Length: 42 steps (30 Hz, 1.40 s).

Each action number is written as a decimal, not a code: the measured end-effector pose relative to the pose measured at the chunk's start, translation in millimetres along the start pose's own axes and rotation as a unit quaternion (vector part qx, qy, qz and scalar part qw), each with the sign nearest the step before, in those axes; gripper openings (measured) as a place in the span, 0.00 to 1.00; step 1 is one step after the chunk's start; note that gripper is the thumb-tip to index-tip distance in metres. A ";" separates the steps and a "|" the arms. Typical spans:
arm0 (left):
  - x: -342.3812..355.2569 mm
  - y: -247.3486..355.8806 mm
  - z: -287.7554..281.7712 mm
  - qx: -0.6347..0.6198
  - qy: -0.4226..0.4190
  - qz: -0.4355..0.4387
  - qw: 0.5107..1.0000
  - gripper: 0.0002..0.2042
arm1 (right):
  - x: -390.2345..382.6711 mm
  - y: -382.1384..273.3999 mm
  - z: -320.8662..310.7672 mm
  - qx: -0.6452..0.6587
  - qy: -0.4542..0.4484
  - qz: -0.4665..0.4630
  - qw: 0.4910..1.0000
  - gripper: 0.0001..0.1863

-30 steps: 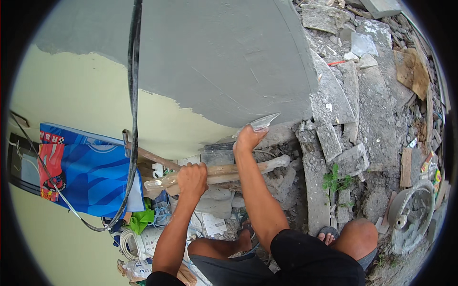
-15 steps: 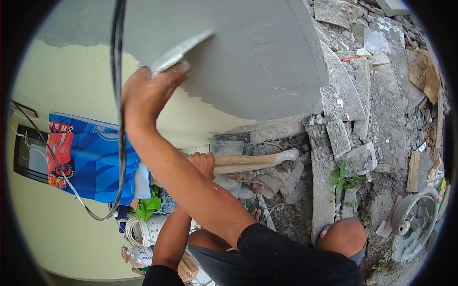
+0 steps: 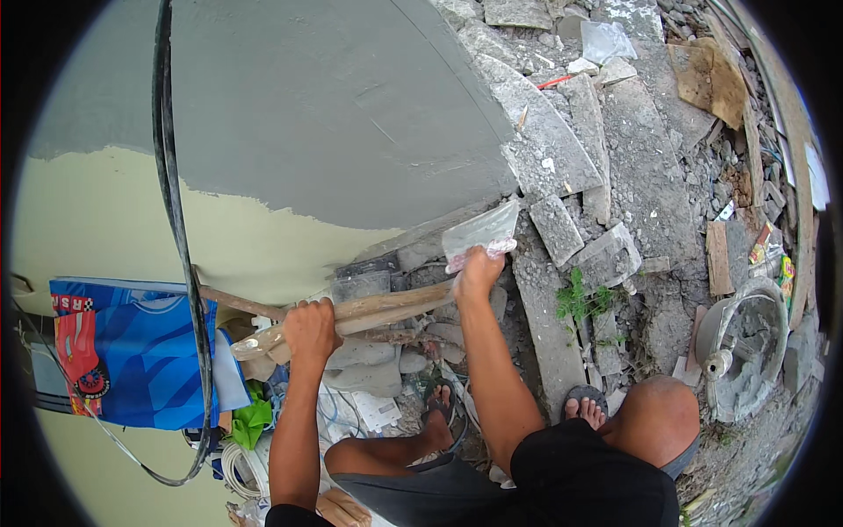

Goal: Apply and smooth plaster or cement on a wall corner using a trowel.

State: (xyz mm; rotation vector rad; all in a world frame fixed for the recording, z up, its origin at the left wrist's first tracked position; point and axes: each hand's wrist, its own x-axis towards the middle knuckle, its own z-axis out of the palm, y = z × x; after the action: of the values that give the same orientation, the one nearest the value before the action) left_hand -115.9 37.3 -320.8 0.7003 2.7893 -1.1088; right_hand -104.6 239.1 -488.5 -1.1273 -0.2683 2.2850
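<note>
Trowel (image 3: 479, 233) lowered near wall (image 3: 307, 123), right fingers (image 3: 480, 261) clasping it; left fingers (image 3: 316, 311) still gripping wooden pole (image 3: 386, 306).

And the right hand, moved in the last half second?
Yes: the right hand went right and down in view, from the grey plaster's ragged left edge to below its lower-right corner.

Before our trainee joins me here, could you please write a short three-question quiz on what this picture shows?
1. True or false: the left-hand grip is closed around the wooden pole.
2. What does the right-hand grip hold?
A) a hammer
B) a flat blade
C) a paintbrush
3. Fill in: the coat spread over part of the pale wall is ____ in colour.

Key: 1. true; 2. B; 3. grey.
</note>
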 end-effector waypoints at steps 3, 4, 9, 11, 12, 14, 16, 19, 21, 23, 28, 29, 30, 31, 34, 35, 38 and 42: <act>4.2 0.9 1.1 0.001 -0.001 0.014 1.000 0.15 | 47.7 32.2 -7.8 -0.053 0.018 -0.105 0.993 0.25; 9.3 0.4 1.9 0.002 0.004 0.009 1.000 0.15 | 61.9 42.4 -6.2 -0.080 0.041 -0.172 0.981 0.26; 15.0 -4.2 13.1 0.025 -0.013 0.028 0.999 0.14 | 64.0 53.9 6.2 -0.112 0.052 -0.144 0.982 0.27; 18.9 -2.2 11.7 0.027 -0.012 0.029 0.999 0.14 | 46.3 44.9 9.4 -0.096 0.050 -0.171 0.979 0.27; 20.0 -0.8 9.8 0.029 -0.016 0.032 0.999 0.15 | 33.8 34.9 11.2 -0.046 0.030 -0.117 0.992 0.27; 27.1 1.8 2.0 0.024 -0.042 0.039 0.998 0.16 | 21.0 24.6 11.6 0.028 0.007 -0.057 0.998 0.27; 34.1 5.1 2.5 0.015 -0.066 0.049 0.996 0.17 | 12.8 18.1 8.9 0.011 0.008 -0.068 0.998 0.27; 40.5 3.5 7.7 -0.001 -0.084 0.041 0.996 0.22 | -4.7 6.6 1.6 -0.009 -0.021 -0.099 0.995 0.26; 42.9 9.7 -6.8 -0.032 -0.105 0.052 0.993 0.27 | -23.9 -17.2 6.0 -0.029 0.005 -0.119 0.992 0.25; 46.6 14.3 -4.0 -0.059 -0.112 0.040 0.991 0.28 | -61.1 -56.7 28.1 -0.038 0.058 -0.183 0.981 0.21; 42.3 44.2 -8.5 -0.130 -0.010 0.084 0.988 0.27 | -100.3 -162.9 65.3 0.123 -0.005 -0.275 0.954 0.10; 40.9 59.2 -13.4 -0.173 0.013 0.095 0.980 0.26 | -111.3 -185.0 71.7 0.129 -0.019 -0.274 0.953 0.10; 36.3 76.1 -25.1 -0.244 0.017 0.118 0.962 0.25 | -124.1 -205.2 75.3 0.134 -0.031 -0.270 0.953 0.10; 29.7 90.0 -33.3 -0.327 0.028 0.137 0.934 0.23 | -144.5 -215.4 83.7 0.122 -0.056 -0.280 0.951 0.10; 17.3 156.5 -88.9 -0.508 0.108 0.213 0.828 0.21 | -169.2 -272.5 80.4 0.139 -0.236 -0.223 0.935 0.14; 13.7 177.3 -112.5 -0.540 0.118 0.239 0.799 0.20 | -174.0 -292.8 77.7 0.137 -0.273 -0.206 0.930 0.15; 0.0 237.9 -184.8 -0.620 0.168 0.285 0.712 0.18 | -192.6 -360.9 58.6 0.122 -0.285 -0.209 0.927 0.20; -4.0 250.2 -248.9 -0.663 0.140 0.328 0.659 0.20 | -228.7 -442.9 18.8 0.096 -0.180 -0.373 0.905 0.22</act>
State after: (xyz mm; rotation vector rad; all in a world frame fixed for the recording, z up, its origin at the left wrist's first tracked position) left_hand 23.1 360.7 -295.2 1.3618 2.1804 1.1538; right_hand 169.6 471.0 -142.3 -0.3776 -0.5039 1.7451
